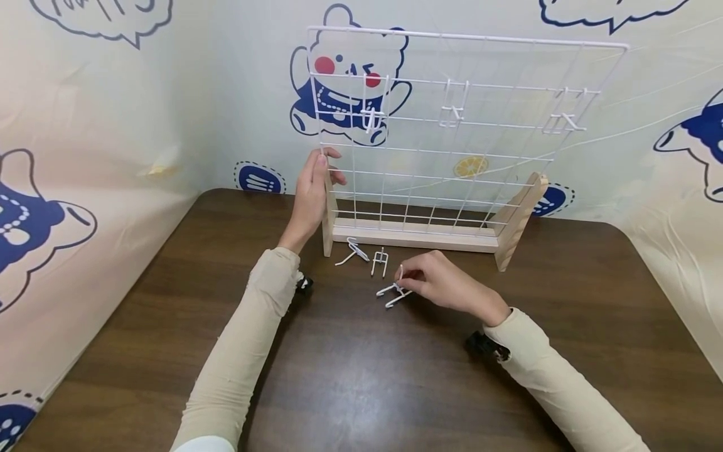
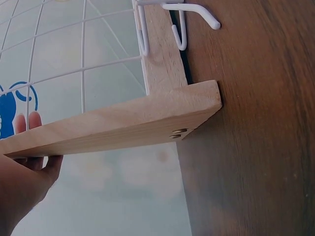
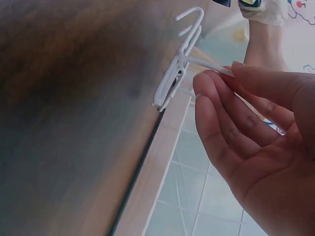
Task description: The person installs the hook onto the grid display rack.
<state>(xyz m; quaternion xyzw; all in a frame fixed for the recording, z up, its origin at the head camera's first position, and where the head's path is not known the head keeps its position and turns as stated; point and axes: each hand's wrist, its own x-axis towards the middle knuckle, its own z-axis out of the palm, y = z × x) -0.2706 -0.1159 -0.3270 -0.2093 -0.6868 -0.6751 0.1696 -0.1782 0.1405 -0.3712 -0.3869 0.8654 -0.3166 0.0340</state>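
A white wire grid rack (image 1: 418, 150) stands upright on a wooden stand (image 1: 415, 235). My left hand (image 1: 310, 194) holds the stand's left wooden side post (image 2: 113, 123), its fingers reaching round to the grid side. Between thumb and fingertips, my right hand (image 1: 443, 282) pinches the prong of a white wire hook (image 3: 179, 64) just in front of the stand. Two more white hooks lie on the table left of that hand: one on its side (image 1: 354, 251), the other (image 1: 380, 261) beside it. Part of the pinched prong is hidden by the fingers.
Three white hooks hang high on the grid: one at the left (image 1: 371, 116), one in the middle (image 1: 453, 114), one at the right (image 1: 565, 119). The brown wooden table (image 1: 350, 383) ends against a printed cloth backdrop (image 1: 243, 94). The stand's right post (image 1: 522, 220) leans outward in the head view.
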